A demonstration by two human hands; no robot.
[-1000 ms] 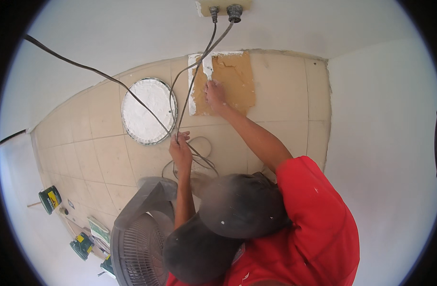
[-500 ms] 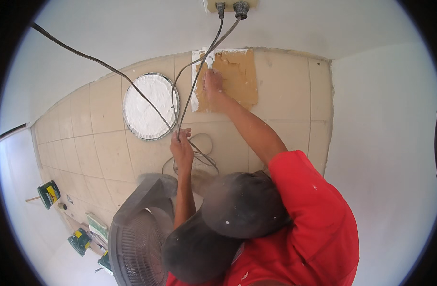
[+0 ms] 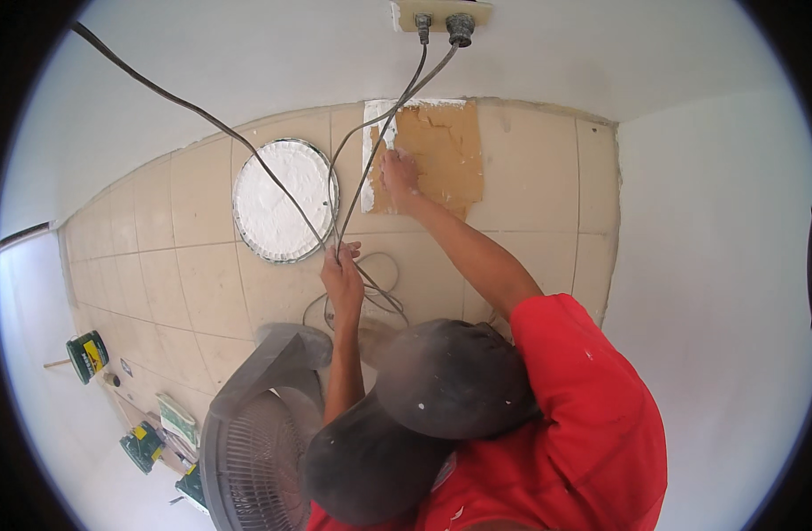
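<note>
– Brown board (image 3: 446,173): state its position.

– It lies flat on the tiled floor (image 3: 530,190), beside the wall (image 3: 547,62). White material covers its left and top margins.

– State the right hand's grip.

– The right hand (image 3: 399,174) grasps the handle of a flat scraper (image 3: 390,134). The scraper points toward the wall, at the board's upper left. Blade contact with the board cannot be confirmed from this view.

– State the left hand's grip.

– The left hand (image 3: 341,279) grasps cables (image 3: 238,136); the fingers are partly hidden. Two plugs (image 3: 460,30) sit in a wall outlet plate (image 3: 440,18). Their cords cross the view of the board's left side.

– Identify adjacent items.

– A round container (image 3: 287,260) of white paste (image 3: 269,212) stands left of the board, near the left hand. A grey fan (image 3: 255,460) is at lower left, beside the dark-clad knees (image 3: 454,380).
</note>
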